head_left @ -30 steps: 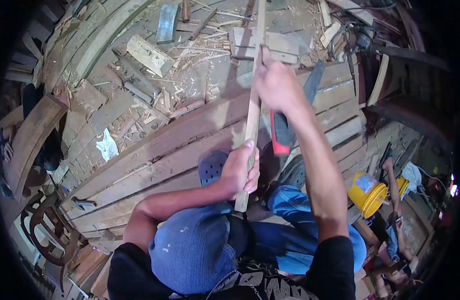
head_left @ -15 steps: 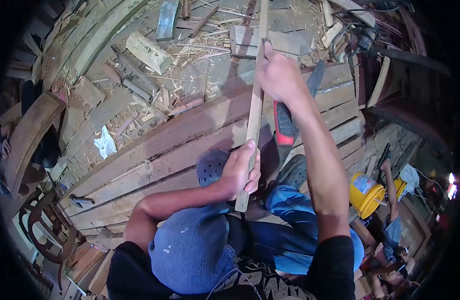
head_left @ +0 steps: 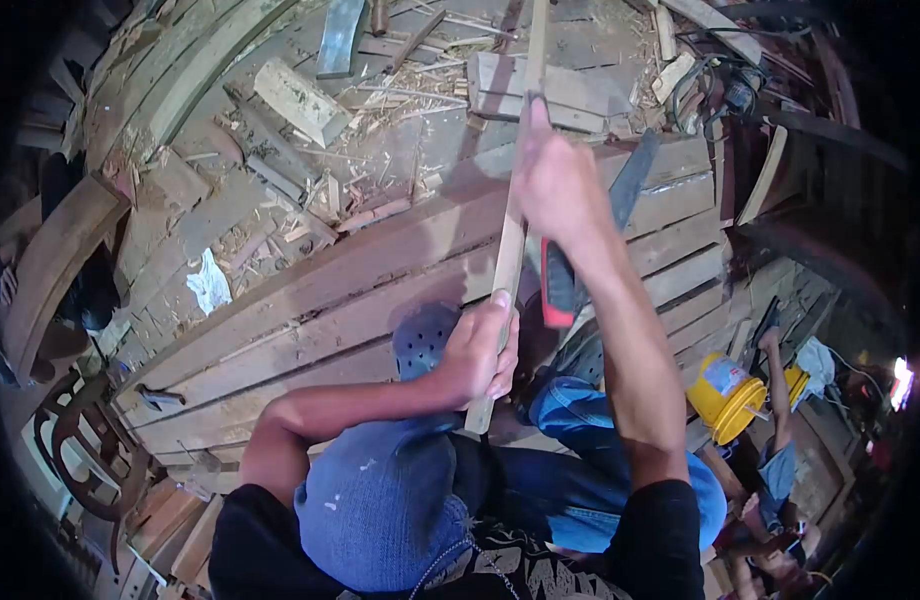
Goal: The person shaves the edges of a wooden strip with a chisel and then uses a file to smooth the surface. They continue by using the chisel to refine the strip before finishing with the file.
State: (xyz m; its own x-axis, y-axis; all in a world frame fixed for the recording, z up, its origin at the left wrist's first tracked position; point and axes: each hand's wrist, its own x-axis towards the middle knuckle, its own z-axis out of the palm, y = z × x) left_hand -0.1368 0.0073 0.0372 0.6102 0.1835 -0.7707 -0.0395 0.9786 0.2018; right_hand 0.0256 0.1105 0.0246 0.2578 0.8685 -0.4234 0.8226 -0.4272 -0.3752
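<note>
Pale matt wood strip (head_left: 510, 245), rough planks (head_left: 330, 300)

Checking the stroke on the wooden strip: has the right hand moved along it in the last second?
Yes, slightly: the right hand has come down the wooden strip toward the left hand, judged against the plank platform.

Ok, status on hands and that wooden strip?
Left hand gripping wooden strip low. Right hand gripping it higher up. Red-handled saw on planks behind strip.
</note>
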